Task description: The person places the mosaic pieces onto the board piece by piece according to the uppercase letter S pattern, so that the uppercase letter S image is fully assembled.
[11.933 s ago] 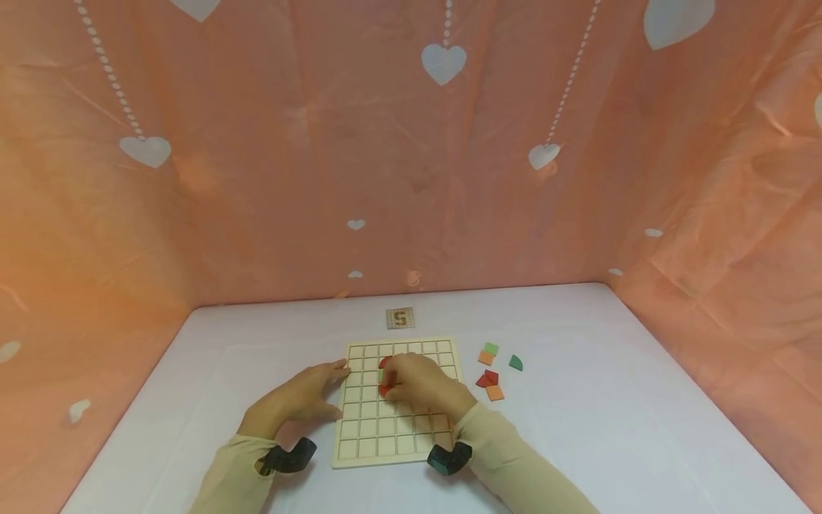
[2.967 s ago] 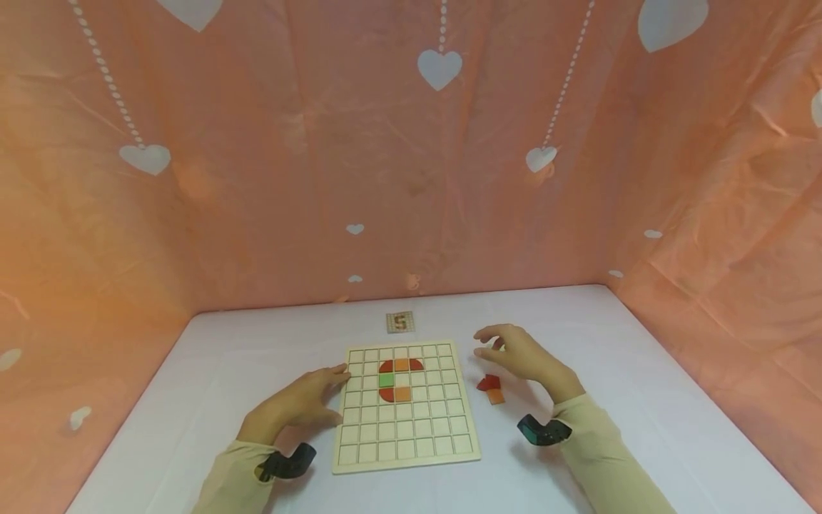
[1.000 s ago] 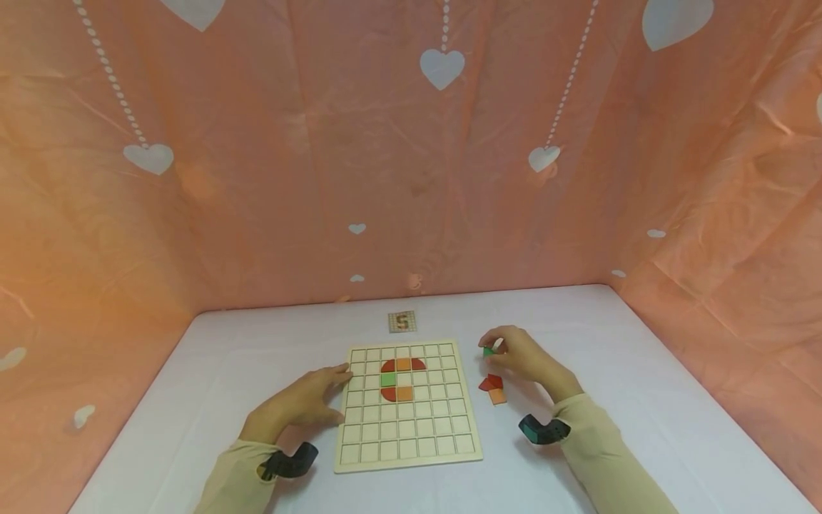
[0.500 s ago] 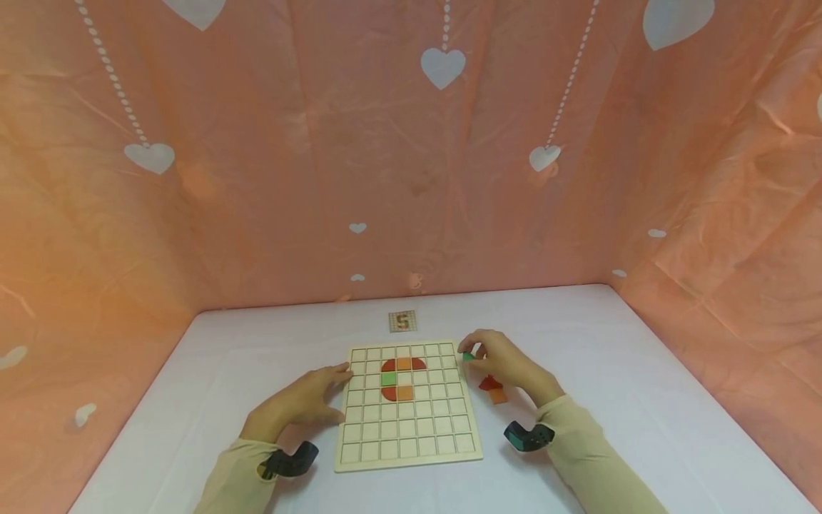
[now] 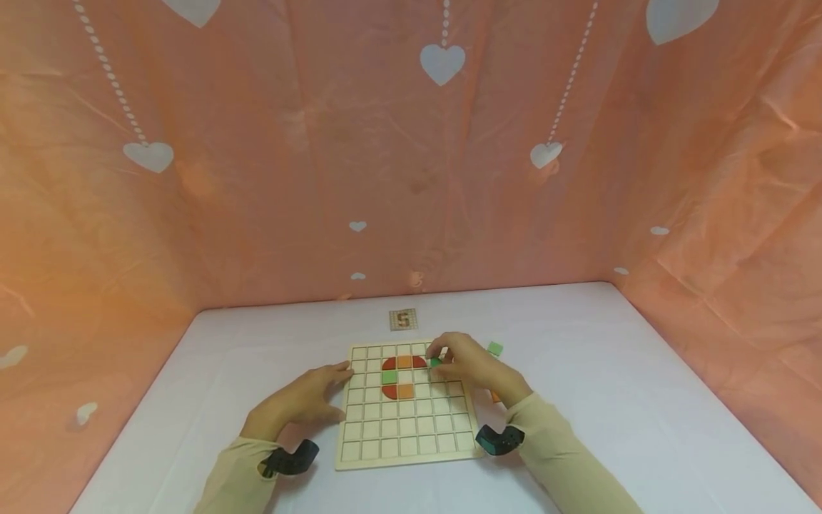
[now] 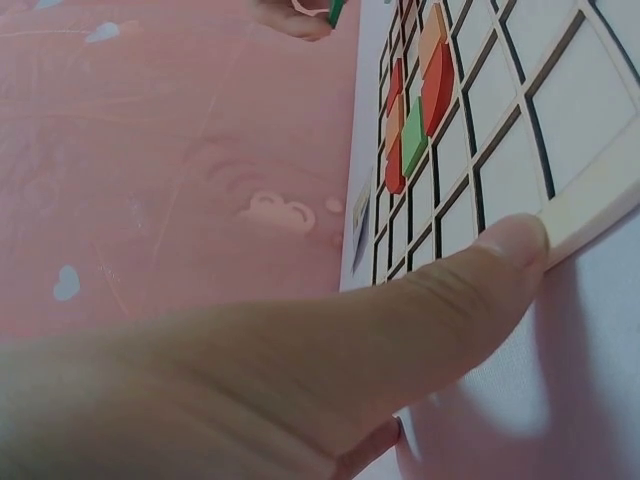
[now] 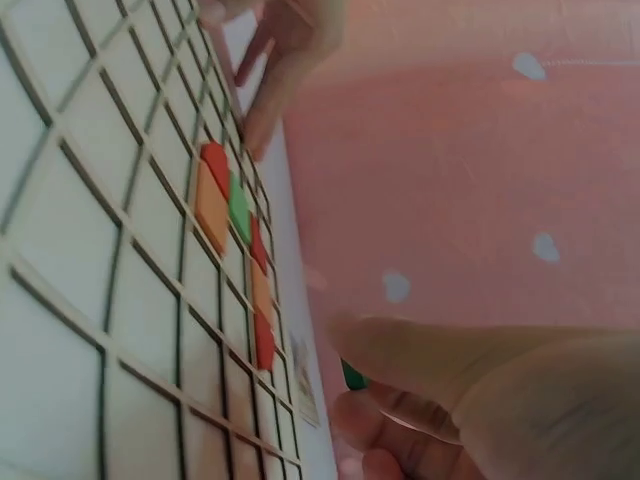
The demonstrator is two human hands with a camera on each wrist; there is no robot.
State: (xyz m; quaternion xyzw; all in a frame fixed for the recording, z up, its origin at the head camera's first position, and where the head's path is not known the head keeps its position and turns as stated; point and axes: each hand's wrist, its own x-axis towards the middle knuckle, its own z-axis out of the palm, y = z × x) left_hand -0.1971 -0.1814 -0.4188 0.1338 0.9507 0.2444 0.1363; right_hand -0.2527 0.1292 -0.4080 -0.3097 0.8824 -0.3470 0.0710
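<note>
My right hand (image 5: pixel 472 363) pinches a dark green tile (image 5: pixel 436 363) between thumb and fingers over the upper right of a pale wooden grid board (image 5: pixel 388 431). In the right wrist view most of that tile (image 7: pixel 353 375) is hidden by the thumb. On the board lie a light green square tile (image 5: pixel 389 377), an orange tile (image 5: pixel 404 362) between two rounded red tiles, and, lower, a third rounded red tile (image 5: pixel 389 392) beside another orange tile (image 5: pixel 406 391). At the board's left edge rests my left hand (image 5: pixel 300 397), its thumb (image 6: pixel 515 245) touching the rim.
Behind the board lies a small card (image 5: pixel 403 319) with an S-like figure on a grid. A light green tile (image 5: pixel 494 348) sits on the white table (image 5: pixel 578 343) to the right. Nearer, an orange tile (image 5: pixel 495 397) is mostly hidden by my right hand. A peach curtain (image 5: pixel 289 178) surrounds the table.
My right hand has carried the dark green tile leftward from beside the board to above it, uncovering the loose light green tile. An orange tile has left the loose pieces since the earliest frame.
</note>
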